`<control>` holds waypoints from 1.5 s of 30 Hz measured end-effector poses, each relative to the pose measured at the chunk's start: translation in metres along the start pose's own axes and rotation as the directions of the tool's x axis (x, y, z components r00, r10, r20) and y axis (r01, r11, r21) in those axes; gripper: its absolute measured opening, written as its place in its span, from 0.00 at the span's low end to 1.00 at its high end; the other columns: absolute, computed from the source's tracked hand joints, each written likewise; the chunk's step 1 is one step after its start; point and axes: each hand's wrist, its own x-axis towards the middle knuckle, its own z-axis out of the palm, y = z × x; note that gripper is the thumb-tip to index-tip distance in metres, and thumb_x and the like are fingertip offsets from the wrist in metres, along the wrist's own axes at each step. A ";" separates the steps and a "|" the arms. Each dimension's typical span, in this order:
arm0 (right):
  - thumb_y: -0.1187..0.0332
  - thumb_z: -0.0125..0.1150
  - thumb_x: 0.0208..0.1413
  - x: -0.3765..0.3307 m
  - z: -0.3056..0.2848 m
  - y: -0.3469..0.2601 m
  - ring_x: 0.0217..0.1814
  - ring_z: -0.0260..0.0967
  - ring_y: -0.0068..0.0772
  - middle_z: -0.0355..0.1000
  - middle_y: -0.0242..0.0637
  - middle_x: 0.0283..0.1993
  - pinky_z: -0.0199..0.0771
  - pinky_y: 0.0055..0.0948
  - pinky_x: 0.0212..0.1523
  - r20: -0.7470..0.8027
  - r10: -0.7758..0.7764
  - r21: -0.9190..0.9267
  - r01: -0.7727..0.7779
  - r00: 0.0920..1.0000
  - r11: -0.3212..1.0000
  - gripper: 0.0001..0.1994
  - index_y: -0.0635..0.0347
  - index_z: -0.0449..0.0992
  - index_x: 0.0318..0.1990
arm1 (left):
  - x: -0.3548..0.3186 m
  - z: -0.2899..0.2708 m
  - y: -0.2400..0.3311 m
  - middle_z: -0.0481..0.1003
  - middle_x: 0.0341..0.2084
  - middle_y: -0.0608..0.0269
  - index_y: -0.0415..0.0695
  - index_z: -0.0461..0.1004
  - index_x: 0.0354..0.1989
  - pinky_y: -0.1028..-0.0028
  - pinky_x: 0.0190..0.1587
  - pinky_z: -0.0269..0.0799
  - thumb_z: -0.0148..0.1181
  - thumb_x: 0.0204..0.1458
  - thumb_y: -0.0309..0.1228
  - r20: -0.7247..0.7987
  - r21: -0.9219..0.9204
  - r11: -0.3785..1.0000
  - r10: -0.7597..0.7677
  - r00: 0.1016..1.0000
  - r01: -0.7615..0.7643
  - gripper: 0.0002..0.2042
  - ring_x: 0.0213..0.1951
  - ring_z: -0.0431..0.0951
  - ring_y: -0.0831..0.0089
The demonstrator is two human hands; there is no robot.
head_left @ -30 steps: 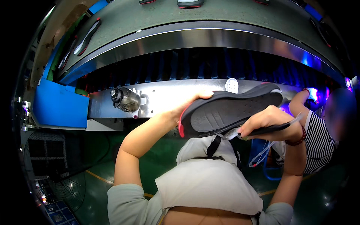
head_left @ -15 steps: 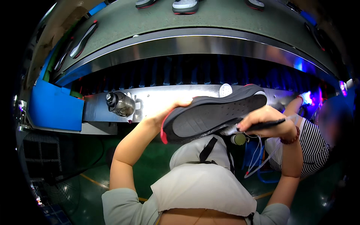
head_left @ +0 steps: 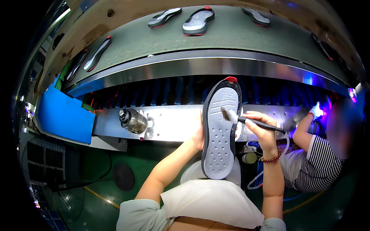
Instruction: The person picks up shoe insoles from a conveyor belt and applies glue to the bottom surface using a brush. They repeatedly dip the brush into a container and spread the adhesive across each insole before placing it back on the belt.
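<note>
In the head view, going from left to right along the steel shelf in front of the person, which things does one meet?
Blue panel → metal canister → left hand → grey shoe sole → brush in the right hand → co-worker's gloved hand.

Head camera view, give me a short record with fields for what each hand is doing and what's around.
left hand: grips the side of a shoe sole, held upright, tread facing the camera
right hand: holds a brush, bristles on the sole's upper part
ahead: conveyor belt carrying more soles
on the metal shelf: metal canister
right side: another person in a striped shirt
</note>
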 end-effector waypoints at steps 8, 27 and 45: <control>0.78 0.62 0.35 0.010 0.030 -0.003 0.34 0.70 0.35 0.73 0.39 0.30 0.66 0.29 0.39 0.197 -0.556 -0.540 0.563 0.807 0.625 0.08 0.62 0.75 0.28 | 0.009 0.017 -0.013 0.68 0.47 0.58 0.46 0.60 0.55 0.65 0.50 0.66 0.29 0.47 0.65 -0.147 -0.042 0.993 0.106 0.983 -0.113 0.38 0.46 0.70 0.64; 0.78 0.63 0.37 -0.008 0.025 -0.050 0.32 0.72 0.30 0.74 0.40 0.29 0.70 0.24 0.36 0.399 -0.304 -0.104 0.372 0.865 0.922 0.07 0.62 0.77 0.29 | -0.004 0.037 0.005 0.59 0.55 0.54 0.45 0.52 0.60 0.62 0.57 0.56 0.27 0.48 0.65 0.254 -0.322 0.923 0.299 0.920 -0.211 0.40 0.54 0.63 0.59; 0.79 0.63 0.39 -0.029 0.008 -0.052 0.37 0.72 0.29 0.74 0.40 0.34 0.70 0.24 0.40 0.472 -0.163 -0.002 0.186 0.866 0.983 0.08 0.62 0.76 0.31 | -0.005 0.058 0.047 0.59 0.50 0.36 0.39 0.47 0.60 0.54 0.48 0.66 0.33 0.41 0.70 0.225 -0.012 0.832 0.543 0.809 -0.555 0.47 0.47 0.67 0.47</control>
